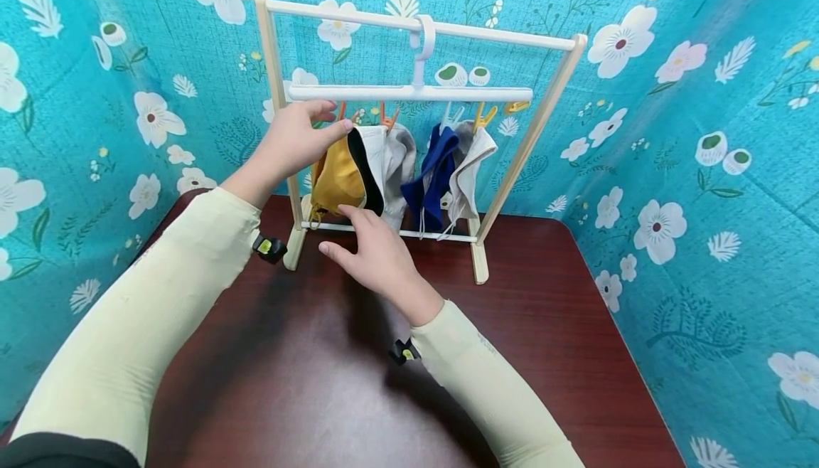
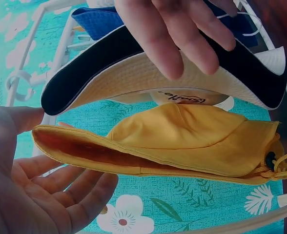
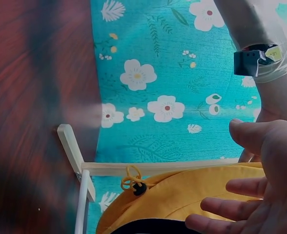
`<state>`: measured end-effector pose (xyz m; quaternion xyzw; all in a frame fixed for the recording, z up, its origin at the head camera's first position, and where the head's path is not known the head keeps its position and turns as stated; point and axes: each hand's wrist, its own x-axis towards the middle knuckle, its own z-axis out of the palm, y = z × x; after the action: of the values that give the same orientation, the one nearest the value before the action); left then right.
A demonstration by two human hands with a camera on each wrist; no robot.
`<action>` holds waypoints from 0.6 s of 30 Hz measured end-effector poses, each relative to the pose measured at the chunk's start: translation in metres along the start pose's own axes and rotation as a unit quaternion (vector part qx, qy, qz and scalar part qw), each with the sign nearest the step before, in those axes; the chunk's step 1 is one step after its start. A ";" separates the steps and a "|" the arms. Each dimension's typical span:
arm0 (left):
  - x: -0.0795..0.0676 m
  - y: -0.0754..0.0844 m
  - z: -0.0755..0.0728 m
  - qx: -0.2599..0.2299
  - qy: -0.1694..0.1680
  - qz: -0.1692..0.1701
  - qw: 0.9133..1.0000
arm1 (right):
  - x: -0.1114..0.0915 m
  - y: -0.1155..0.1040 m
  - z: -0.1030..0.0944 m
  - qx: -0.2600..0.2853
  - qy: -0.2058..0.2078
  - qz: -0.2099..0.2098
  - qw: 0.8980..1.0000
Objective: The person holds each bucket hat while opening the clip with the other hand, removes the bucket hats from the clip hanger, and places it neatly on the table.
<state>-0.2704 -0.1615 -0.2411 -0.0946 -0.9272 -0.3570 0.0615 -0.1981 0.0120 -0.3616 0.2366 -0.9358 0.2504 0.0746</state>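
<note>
A yellow hat with a drawstring hangs at the left end of a white hanger. Beside it is a white hat with a black-lined brim. My left hand is at the top of the yellow hat; in the left wrist view its fingers lie beyond the yellow brim and the thumb tip is right by the black-lined brim's end. Lower down, my right hand has thumb and fingers spread before the hats. Its fingers overlap the black-lined brim in the left wrist view.
Further right hang a grey hat, a blue hat and a beige hat, with orange, light blue and yellow clips above. A wooden rack carries the hanger on a dark red table. Flowered teal cloth surrounds it.
</note>
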 end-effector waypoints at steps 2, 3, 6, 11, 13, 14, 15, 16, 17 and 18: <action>-0.001 0.000 0.001 0.002 0.004 0.001 1.000 | 0.002 -0.001 0.001 0.010 -0.001 0.008 1.000; -0.001 0.001 0.001 0.004 0.006 0.002 1.000 | 0.003 -0.001 0.001 0.014 -0.002 0.011 1.000; -0.003 0.001 0.002 0.009 0.011 0.003 1.000 | 0.007 -0.003 0.003 0.023 -0.002 0.020 1.000; -0.007 0.001 0.003 0.010 0.019 0.006 1.000 | 0.016 -0.007 0.007 0.030 -0.001 0.039 0.999; -0.009 0.002 0.004 0.008 0.023 0.008 1.000 | 0.020 -0.009 0.010 0.034 0.003 0.051 0.998; -0.009 0.002 0.004 0.007 0.024 0.009 1.000 | 0.022 -0.010 0.011 0.033 0.005 0.057 0.998; -0.010 0.003 0.004 0.007 0.024 0.009 1.000 | 0.024 -0.011 0.012 0.034 0.009 0.064 0.997; -0.010 0.004 0.005 0.007 0.024 0.010 1.000 | 0.025 -0.012 0.013 0.036 0.013 0.072 0.997; -0.010 0.004 0.005 0.007 0.024 0.010 1.000 | 0.027 -0.014 0.014 0.036 0.018 0.078 0.996; -0.011 0.004 0.005 0.007 0.025 0.010 1.000 | 0.029 -0.015 0.015 0.038 0.022 0.085 0.995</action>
<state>-0.2592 -0.1562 -0.2442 -0.0950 -0.9268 -0.3523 0.0886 -0.2163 -0.0190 -0.3605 0.1531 -0.9406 0.2962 0.0646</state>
